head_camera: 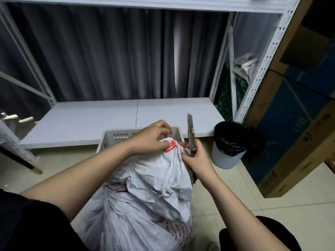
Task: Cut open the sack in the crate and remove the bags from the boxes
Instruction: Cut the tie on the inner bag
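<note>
A large white woven sack (145,196) with red print stands in a pale grey plastic crate (116,135), filling it and hiding most of it. My left hand (152,137) pinches the bunched top of the sack, where a red label (170,146) shows. My right hand (196,156) is closed around a metal utility knife (190,134), its blade extended and pointing up, right beside the sack's neck. No boxes or inner bags are visible; the sack hides its contents.
A low white shelf board (126,115) of a metal rack lies behind the crate, with dark curtains behind. A white bin with a black liner (230,142) stands right of the crate. Large cardboard boxes (293,127) lean at the right. The floor is beige tile.
</note>
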Demonstrator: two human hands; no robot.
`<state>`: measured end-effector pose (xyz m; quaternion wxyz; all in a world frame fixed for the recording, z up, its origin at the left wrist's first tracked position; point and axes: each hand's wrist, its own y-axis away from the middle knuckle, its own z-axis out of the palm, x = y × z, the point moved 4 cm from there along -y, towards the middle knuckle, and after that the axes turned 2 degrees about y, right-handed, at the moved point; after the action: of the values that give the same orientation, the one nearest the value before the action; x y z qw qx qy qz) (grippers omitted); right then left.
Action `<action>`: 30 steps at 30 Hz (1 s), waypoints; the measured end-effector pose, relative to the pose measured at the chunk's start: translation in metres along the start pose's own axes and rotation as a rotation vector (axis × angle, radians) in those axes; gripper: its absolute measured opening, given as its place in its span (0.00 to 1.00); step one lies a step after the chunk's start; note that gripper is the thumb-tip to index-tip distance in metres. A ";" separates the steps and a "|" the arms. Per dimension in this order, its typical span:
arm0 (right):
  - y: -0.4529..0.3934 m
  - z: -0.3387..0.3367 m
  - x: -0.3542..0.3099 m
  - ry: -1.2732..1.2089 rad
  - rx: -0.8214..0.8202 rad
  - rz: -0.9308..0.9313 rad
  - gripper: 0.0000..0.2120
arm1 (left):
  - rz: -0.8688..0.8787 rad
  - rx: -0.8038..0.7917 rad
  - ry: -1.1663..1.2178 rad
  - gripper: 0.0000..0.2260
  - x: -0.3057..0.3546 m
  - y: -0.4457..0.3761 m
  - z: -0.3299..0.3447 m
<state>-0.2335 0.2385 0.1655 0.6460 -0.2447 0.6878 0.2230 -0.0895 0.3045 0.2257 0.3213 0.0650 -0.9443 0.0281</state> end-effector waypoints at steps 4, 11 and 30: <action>-0.019 -0.010 -0.030 0.103 0.153 -0.089 0.15 | 0.017 0.059 0.217 0.11 0.007 0.000 -0.011; -0.041 0.002 -0.114 0.306 0.130 -0.301 0.11 | -0.028 0.136 0.075 0.17 0.023 -0.002 -0.056; 0.021 0.031 -0.084 0.395 0.011 -0.101 0.14 | -0.174 -0.211 0.251 0.11 0.010 0.035 -0.053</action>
<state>-0.2190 0.2780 0.2467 0.5104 -0.3144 0.7891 0.1340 -0.0698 0.3427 0.2734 0.4428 0.1083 -0.8854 -0.0911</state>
